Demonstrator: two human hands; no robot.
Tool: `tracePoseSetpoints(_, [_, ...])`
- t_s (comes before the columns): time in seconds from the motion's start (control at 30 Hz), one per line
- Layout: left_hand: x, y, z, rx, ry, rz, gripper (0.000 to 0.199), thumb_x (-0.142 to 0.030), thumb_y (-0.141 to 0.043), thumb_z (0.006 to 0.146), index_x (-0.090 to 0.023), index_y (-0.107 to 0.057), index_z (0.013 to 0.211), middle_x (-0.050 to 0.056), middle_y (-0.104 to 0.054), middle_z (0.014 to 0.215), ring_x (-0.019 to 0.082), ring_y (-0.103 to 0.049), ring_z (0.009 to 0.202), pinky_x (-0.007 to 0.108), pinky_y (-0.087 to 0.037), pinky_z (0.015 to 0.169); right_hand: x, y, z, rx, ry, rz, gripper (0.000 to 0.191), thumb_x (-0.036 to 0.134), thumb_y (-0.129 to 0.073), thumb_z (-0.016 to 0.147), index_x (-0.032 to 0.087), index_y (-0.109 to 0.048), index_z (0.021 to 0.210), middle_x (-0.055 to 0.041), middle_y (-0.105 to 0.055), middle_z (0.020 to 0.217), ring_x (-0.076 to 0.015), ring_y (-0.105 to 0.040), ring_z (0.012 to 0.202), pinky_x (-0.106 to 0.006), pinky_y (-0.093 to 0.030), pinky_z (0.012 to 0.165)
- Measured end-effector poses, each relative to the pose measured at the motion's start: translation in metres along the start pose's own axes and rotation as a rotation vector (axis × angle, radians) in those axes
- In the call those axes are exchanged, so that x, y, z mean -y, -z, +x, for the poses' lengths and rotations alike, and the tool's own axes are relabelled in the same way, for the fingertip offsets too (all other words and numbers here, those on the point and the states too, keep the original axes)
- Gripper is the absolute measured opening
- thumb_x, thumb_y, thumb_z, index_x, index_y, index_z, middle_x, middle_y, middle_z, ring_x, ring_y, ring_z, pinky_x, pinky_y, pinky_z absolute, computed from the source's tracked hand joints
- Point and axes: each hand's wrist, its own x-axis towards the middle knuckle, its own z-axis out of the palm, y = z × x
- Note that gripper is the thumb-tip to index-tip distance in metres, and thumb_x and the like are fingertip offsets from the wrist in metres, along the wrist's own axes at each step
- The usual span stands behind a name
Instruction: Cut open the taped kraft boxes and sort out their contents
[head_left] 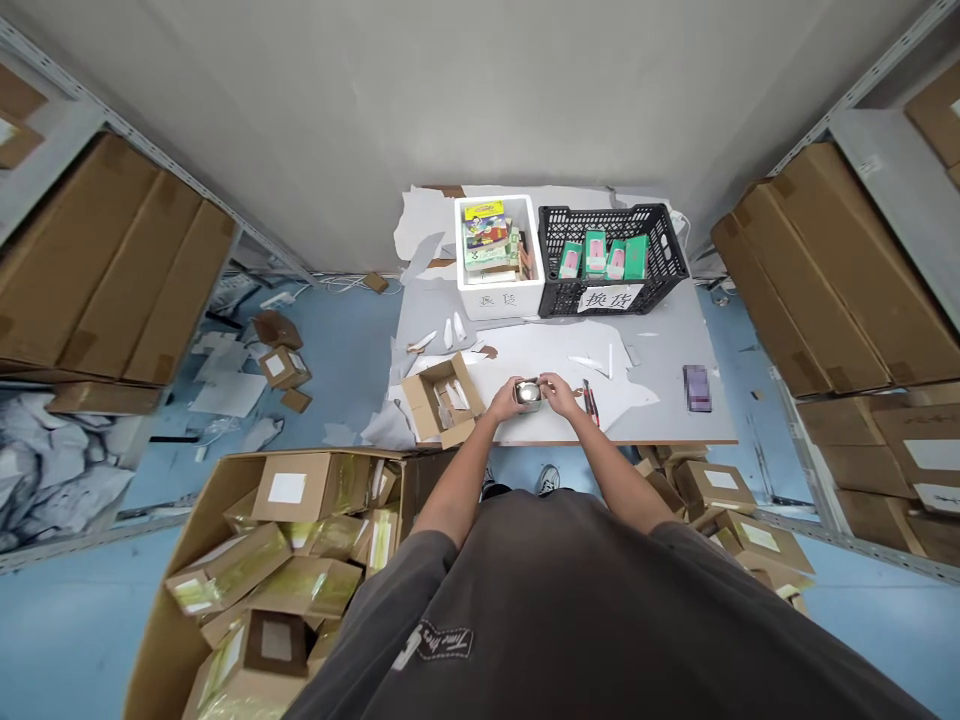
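A small rounded object [529, 391] with a shiny silver top sits between my hands, above the near part of the table; its exact kind cannot be made out. My left hand [505, 401] is closed around its left side. At its right edge are the bent fingers of my right hand [558, 393], closed against it. Just left of my left hand stands an open cardboard box [426, 408] with white pieces inside. A red and black cutter-like tool [590, 402] lies right of my right hand.
On the table [679, 335], a white bin [499, 298] of small boxes and a black crate [559, 298] of green-and-pink packages stand at the back. A phone [697, 388] lies at right. A large carton [176, 570] full of taped parcels stands front left; loaded shelves flank both sides.
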Motion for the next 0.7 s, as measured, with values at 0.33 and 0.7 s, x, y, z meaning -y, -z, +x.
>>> tracePoseSetpoints(0.33, [0.004,-0.007,0.004,0.020,-0.006,0.061,0.089,-0.024,-0.093,0.060,-0.019,-0.057,0.141,0.008,-0.072,0.127,0.028,-0.069,0.117,0.039,-0.055,0.103,0.013,-0.037,0.021,0.126,-0.290,-0.384,0.061,0.046,-0.097,0.063,0.021,-0.081,0.116,-0.0213,-0.052,0.163,-0.0434,-0.069,0.126,-0.050,-0.057,0.104])
tracePoseSetpoints(0.7, [0.003,-0.003,0.000,-0.043,0.051,0.177,0.080,-0.036,-0.097,0.063,-0.021,-0.061,0.133,0.011,-0.074,0.122,0.034,-0.070,0.116,0.039,-0.056,0.098,0.078,-0.001,0.034,0.185,-0.112,-0.568,0.059,0.050,-0.094,0.063,0.018,-0.077,0.110,-0.0231,-0.071,0.137,-0.0420,-0.069,0.121,-0.042,-0.056,0.093])
